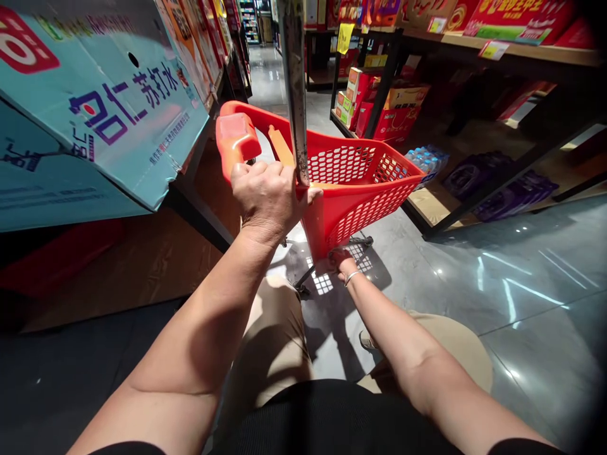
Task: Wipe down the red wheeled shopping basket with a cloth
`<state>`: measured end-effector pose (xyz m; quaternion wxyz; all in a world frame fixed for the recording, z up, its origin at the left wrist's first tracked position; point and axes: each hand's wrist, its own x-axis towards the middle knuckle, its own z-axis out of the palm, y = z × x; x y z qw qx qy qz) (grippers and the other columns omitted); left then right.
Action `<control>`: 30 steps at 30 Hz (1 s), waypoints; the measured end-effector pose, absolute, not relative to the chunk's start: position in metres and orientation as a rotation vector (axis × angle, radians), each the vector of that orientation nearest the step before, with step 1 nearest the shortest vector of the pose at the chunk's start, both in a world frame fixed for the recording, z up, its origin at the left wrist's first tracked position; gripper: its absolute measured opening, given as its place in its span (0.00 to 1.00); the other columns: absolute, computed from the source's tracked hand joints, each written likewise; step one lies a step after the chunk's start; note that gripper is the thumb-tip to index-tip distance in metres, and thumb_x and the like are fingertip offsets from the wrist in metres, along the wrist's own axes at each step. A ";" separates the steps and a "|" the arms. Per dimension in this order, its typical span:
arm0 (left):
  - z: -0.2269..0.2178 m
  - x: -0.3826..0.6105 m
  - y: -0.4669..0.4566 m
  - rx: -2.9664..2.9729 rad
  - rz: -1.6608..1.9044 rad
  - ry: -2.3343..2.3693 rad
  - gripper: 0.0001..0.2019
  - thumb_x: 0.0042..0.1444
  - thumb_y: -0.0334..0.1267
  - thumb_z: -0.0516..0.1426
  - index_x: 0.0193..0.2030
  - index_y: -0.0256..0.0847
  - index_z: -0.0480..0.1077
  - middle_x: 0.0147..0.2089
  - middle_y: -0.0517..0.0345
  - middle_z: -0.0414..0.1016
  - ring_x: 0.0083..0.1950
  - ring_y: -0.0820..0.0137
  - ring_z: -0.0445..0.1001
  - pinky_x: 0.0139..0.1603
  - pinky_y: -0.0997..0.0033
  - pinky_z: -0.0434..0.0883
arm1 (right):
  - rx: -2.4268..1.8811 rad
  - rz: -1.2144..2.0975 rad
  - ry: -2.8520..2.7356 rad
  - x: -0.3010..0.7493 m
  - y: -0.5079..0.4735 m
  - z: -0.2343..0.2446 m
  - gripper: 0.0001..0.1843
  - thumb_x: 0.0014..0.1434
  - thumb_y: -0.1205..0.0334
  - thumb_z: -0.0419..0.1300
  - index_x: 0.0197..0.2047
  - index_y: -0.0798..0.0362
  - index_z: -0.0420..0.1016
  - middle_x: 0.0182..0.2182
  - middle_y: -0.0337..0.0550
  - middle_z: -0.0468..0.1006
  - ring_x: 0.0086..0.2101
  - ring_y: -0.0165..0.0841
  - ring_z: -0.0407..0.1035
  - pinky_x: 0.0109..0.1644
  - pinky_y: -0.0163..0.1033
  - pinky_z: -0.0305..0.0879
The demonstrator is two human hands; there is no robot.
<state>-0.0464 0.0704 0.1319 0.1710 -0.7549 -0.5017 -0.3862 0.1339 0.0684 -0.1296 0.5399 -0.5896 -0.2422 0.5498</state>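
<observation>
A red plastic shopping cart (pixel 327 208) with a honeycomb-holed basket stands tilted in front of me. My left hand (pixel 265 193) is closed around its upper near edge, beside the bulky orange-red end piece (pixel 237 136). From just beside that hand, a scuffed metal pole (pixel 294 88) rises out of the top of the view. Lower down, my right hand (pixel 342 262), with a bracelet at the wrist, grips the cart's lower near part. Its fingertips are partly hidden there. Wheels on dark legs show below the basket.
Blue cartons (pixel 123 114) crowd close on the left, above a dark table leg. To the right are shelves (pixel 429 221) with red boxes (pixel 393 117), bottled water packs (pixel 427 159) and purple packs (pixel 493 183). A shiny grey tiled floor (pixel 526 272) runs between, continuing into an aisle ahead.
</observation>
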 end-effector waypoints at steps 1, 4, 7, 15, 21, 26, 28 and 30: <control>0.132 -0.047 0.071 -2.113 -1.077 -1.451 0.20 0.64 0.59 0.56 0.39 0.43 0.73 0.33 0.54 0.71 0.49 0.53 0.70 0.59 0.47 0.60 | -1.398 1.367 -0.541 0.126 0.059 -0.128 0.12 0.68 0.57 0.64 0.39 0.58 0.73 0.28 0.34 0.73 0.25 0.22 0.66 0.28 0.29 0.67; 0.133 -0.047 0.072 -2.058 -0.966 -1.561 0.19 0.61 0.58 0.59 0.36 0.43 0.72 0.32 0.54 0.71 0.48 0.53 0.71 0.57 0.48 0.60 | -1.345 1.417 -0.432 0.116 0.045 -0.113 0.12 0.56 0.64 0.68 0.30 0.54 0.67 0.19 0.30 0.67 0.19 0.25 0.63 0.22 0.31 0.63; 0.133 -0.047 0.073 -2.058 -0.888 -1.621 0.20 0.58 0.59 0.61 0.35 0.42 0.72 0.34 0.53 0.71 0.49 0.51 0.71 0.55 0.47 0.60 | -1.270 1.331 -0.380 0.130 0.055 -0.081 0.15 0.47 0.65 0.67 0.33 0.50 0.63 0.19 0.27 0.67 0.19 0.27 0.64 0.22 0.32 0.64; 0.134 -0.039 0.067 -2.002 -0.961 -1.541 0.17 0.62 0.55 0.58 0.32 0.44 0.71 0.31 0.54 0.72 0.44 0.55 0.71 0.54 0.46 0.62 | -1.014 0.722 -0.659 0.161 0.090 0.011 0.23 0.48 0.61 0.63 0.48 0.49 0.62 0.35 0.35 0.74 0.32 0.28 0.72 0.39 0.36 0.75; 0.132 -0.042 0.066 -1.952 -0.923 -1.516 0.18 0.62 0.55 0.58 0.31 0.44 0.71 0.31 0.53 0.73 0.39 0.58 0.70 0.49 0.49 0.63 | -0.964 0.202 -1.445 0.107 0.043 0.026 0.28 0.54 0.64 0.63 0.58 0.49 0.66 0.57 0.53 0.69 0.60 0.43 0.66 0.70 0.55 0.64; 0.133 -0.051 0.065 -1.934 -0.868 -1.475 0.22 0.59 0.62 0.59 0.30 0.44 0.71 0.30 0.54 0.74 0.36 0.60 0.68 0.45 0.53 0.61 | -1.029 -0.020 -1.647 0.135 0.065 -0.018 0.21 0.56 0.65 0.61 0.54 0.47 0.70 0.54 0.51 0.68 0.57 0.43 0.67 0.70 0.57 0.63; 0.138 -0.055 0.062 -1.967 -0.824 -1.501 0.25 0.57 0.66 0.59 0.30 0.44 0.72 0.31 0.53 0.75 0.36 0.60 0.68 0.44 0.54 0.60 | -1.120 -0.067 -1.595 0.165 0.086 -0.036 0.20 0.55 0.67 0.59 0.52 0.49 0.71 0.54 0.52 0.68 0.57 0.43 0.67 0.70 0.58 0.62; 0.144 -0.057 0.058 -1.995 -0.777 -1.545 0.27 0.55 0.69 0.59 0.31 0.44 0.74 0.32 0.52 0.77 0.36 0.60 0.69 0.44 0.53 0.59 | -1.228 -0.097 -1.451 0.200 0.105 -0.046 0.21 0.53 0.67 0.58 0.51 0.51 0.71 0.54 0.54 0.67 0.58 0.45 0.66 0.71 0.59 0.61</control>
